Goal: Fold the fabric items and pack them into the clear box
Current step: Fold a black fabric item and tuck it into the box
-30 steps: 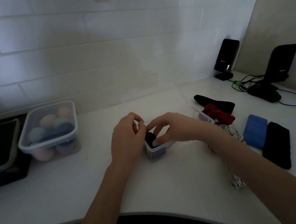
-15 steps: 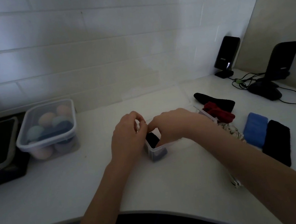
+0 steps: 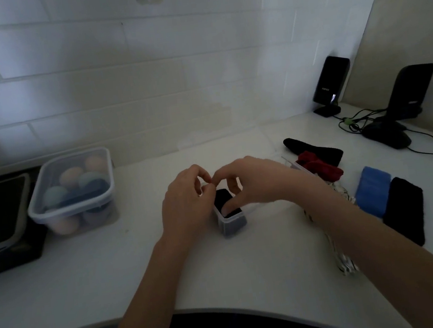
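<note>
Both hands barely moved, left hand (image 3: 187,203) curled beside clear box (image 3: 232,221), right hand (image 3: 253,183) pressing black fabric (image 3: 224,204) inside

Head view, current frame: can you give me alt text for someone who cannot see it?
Two bare hands meet over a small clear plastic box on a white counter, the left hand at its rim and the right hand pressing a dark folded fabric piece inside. To the right lie blue folded cloth, black cloth and red fabric.
</note>
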Action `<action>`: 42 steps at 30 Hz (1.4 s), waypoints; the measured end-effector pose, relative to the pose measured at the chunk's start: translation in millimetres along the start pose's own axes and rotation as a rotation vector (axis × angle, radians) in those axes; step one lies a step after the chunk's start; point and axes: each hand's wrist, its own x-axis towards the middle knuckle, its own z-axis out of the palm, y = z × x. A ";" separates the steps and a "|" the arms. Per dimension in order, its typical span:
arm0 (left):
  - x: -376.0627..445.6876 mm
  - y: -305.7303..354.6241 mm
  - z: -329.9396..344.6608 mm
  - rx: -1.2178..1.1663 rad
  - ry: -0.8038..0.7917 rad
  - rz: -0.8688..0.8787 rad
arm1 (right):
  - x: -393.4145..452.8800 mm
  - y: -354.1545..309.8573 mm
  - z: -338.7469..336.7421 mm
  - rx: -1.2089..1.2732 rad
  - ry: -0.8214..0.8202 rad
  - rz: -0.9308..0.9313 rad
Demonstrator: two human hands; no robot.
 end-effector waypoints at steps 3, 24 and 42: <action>-0.4 1.0 -0.2 0.024 -0.003 -0.004 | -1.2 1.8 -8.0 -0.037 -0.067 0.022; -1.6 3.6 -0.9 0.057 -0.009 -0.006 | 5.6 -9.1 3.1 -0.241 -0.226 -0.068; 0.1 -0.5 0.0 0.046 0.040 0.071 | -5.4 1.1 18.7 0.439 0.017 0.053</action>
